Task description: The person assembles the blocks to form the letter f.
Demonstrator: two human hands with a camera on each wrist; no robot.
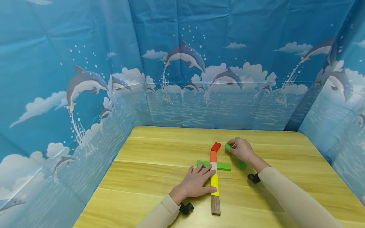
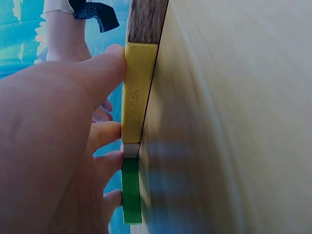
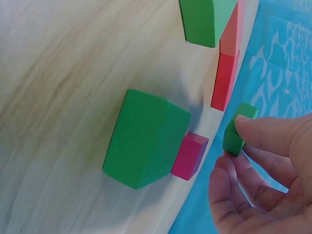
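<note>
My right hand (image 1: 241, 150) pinches a small green block (image 3: 240, 127) between thumb and fingers, at the right of the far end of a block layout. My left hand (image 1: 196, 183) lies with spread fingers over the middle of that layout, its thumb on the yellow block (image 1: 214, 185). Other left fingertips touch the pale block (image 2: 130, 150) and the long green block (image 1: 224, 166) lying crosswise. Beyond the pale block lies an orange-red block (image 1: 213, 156), then a tilted red block (image 1: 215, 146). A dark brown wood block (image 1: 215, 205) forms the near end.
A loose green block (image 1: 241, 164) lies on the table below my right wrist. Close to it, the right wrist view shows a magenta block (image 3: 190, 156). The wooden table (image 1: 159, 142) ends at a blue curtain (image 1: 171, 107) printed with dolphins.
</note>
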